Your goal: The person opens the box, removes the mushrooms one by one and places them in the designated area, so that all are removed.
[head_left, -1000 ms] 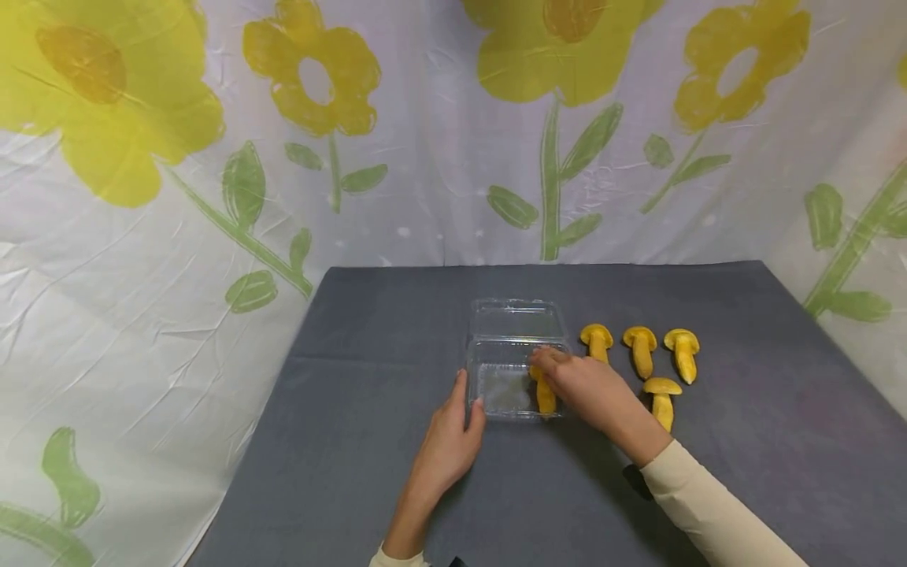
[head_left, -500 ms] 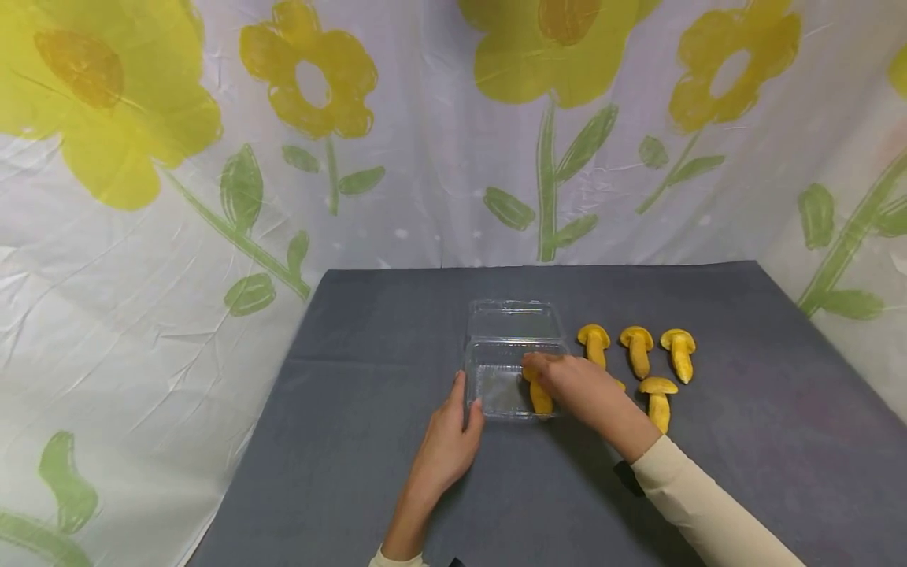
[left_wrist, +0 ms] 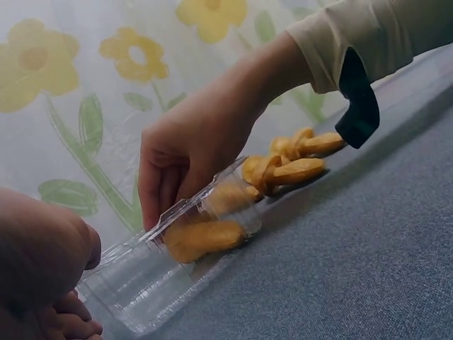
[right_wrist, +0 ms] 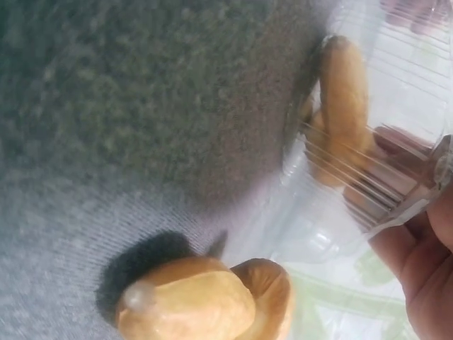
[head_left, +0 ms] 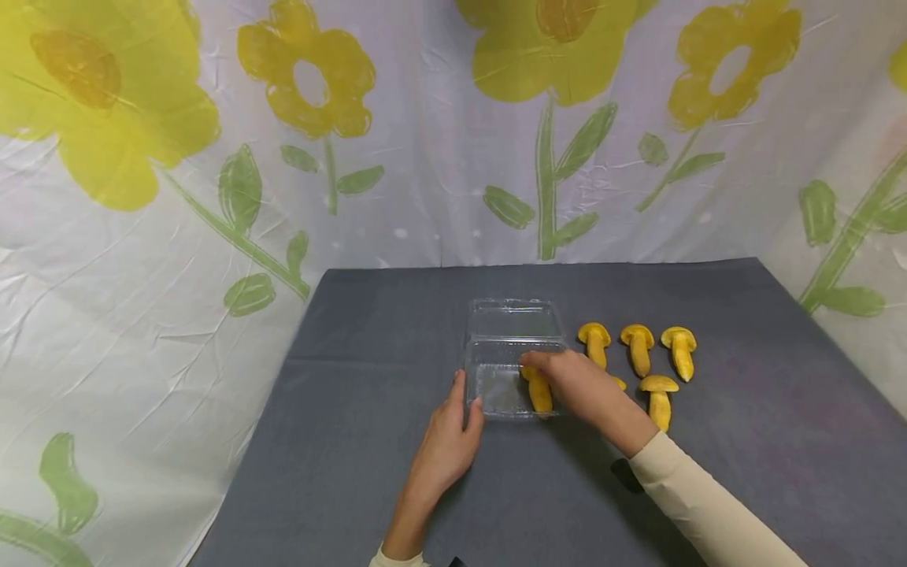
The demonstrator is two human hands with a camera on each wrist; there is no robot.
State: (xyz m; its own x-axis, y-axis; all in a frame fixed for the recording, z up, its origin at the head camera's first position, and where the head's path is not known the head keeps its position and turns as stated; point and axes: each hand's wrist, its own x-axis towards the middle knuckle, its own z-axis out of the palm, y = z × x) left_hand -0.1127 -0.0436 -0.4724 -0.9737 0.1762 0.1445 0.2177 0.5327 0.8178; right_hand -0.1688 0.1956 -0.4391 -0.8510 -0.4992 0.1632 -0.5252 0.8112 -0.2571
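Observation:
A clear plastic clamshell container (head_left: 492, 394) lies with its lid folded back on the dark cloth. My left hand (head_left: 448, 441) grips its left wall, thumb at the near corner. Inside, along the right side, sits a yellow mushroom (head_left: 541, 396), its stem toward me. My right hand (head_left: 591, 394) reaches over the right wall and holds this mushroom near the cap; the fingertips are partly hidden. In the left wrist view the mushroom (left_wrist: 205, 239) shows through the plastic with the right fingers behind it. The right wrist view has its stem (right_wrist: 345, 92) pointing up.
To the right lie more yellow mushrooms: three in a back row (head_left: 639, 350), one nearer (head_left: 660, 402), and one mostly hidden behind the right hand (head_left: 620, 383). The grey cloth-covered table (head_left: 354, 441) ends at a flower-printed curtain (head_left: 425, 197).
My right hand and the mushroom have shifted slightly left within the container. The left hand keeps its grip on the container's side.

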